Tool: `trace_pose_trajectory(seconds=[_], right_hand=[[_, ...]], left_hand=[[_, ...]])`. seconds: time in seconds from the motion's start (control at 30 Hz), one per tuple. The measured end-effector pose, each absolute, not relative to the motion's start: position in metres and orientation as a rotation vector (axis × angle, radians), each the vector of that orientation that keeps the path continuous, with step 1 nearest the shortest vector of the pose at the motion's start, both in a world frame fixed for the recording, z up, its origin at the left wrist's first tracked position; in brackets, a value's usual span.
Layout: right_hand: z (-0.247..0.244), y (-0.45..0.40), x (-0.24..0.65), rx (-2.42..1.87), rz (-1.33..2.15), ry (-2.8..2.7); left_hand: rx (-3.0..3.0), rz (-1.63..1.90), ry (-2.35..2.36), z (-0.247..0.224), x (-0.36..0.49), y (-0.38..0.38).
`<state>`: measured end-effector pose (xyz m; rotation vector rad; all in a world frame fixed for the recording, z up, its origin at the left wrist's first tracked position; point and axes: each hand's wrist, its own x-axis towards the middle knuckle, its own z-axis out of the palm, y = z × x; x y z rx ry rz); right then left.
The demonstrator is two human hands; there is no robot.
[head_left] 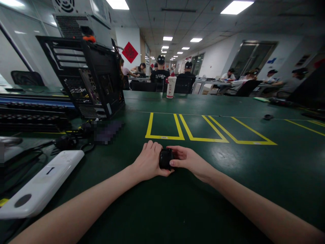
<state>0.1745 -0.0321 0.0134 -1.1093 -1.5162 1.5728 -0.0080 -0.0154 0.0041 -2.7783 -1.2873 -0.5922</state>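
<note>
Between my two hands is a small, dark, rounded black object (165,158); its exact kind cannot be made out. My left hand (149,161) is curled around its left side, back of the hand up, with the thumb below it. From the right, my right hand (187,162) grips the edge of the same object between thumb and fingers. Both hands are low over the green table (162,210), just in front of the yellow tape outlines (165,138). The fingers partly hide the object's sides.
A white elongated device (48,183) lies at the left beside black cables (27,159). Behind it stands an open black computer case (101,74). A white and red cup (171,87) is at the table's far edge, and a small black ring-like item (268,117) lies right. People sit beyond.
</note>
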Motion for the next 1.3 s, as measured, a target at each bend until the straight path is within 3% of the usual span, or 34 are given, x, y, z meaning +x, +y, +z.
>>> trace_pose_trajectory(seconds=[0.57,1.03,1.3], right_hand=[[0.018,-0.037,0.171,-1.162,1.304,-1.754],[0.016,-0.036,0.172,-1.153,1.282,-1.788],[0.011,-0.040,0.170,-1.098,1.360,-1.623]], left_hand=[[-2.801,-0.548,-1.182,0.012,-0.012,-0.019],[-2.852,-0.486,-1.004,0.020,-0.009,-0.023],[-2.950,-0.669,-0.876,0.011,-0.013,-0.021]])
